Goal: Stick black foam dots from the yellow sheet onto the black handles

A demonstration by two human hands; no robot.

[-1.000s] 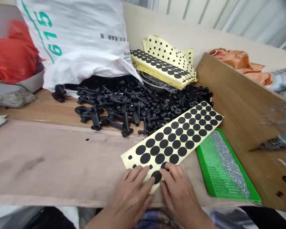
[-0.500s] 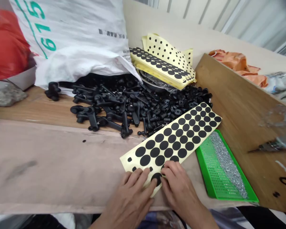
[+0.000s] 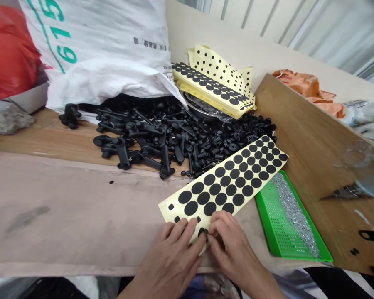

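Observation:
A pale yellow backing sheet (image 3: pixel 171 214) with rows of round black stickers lies slanted on the worktop. My left hand (image 3: pixel 171 251) rests flat on its near end, fingers stretched out and pressing the paper, the thumb beside a black round sticker (image 3: pixel 202 231). My right hand (image 3: pixel 232 245) pinches that sticker's edge between thumb and forefinger; the sticker looks partly lifted and bent. Small black pieces sit on the bare paper by my left fingertips. Fingers cover part of the sheet's near corner.
A pile of black plastic parts (image 3: pixel 149 137) spills from a white sack (image 3: pixel 106 37) beyond the sheet. More sticker sheets (image 3: pixel 216 93) lie on a bowl behind. On the right, a green basket (image 3: pixel 264 224) holds small metal pieces beside a wooden board (image 3: pixel 305 145). A stone (image 3: pixel 9 119) lies far left.
My right fingers have closed on the round sticker and its edge has come up from the sheet. My left hand stays in place; the view has shifted slightly.

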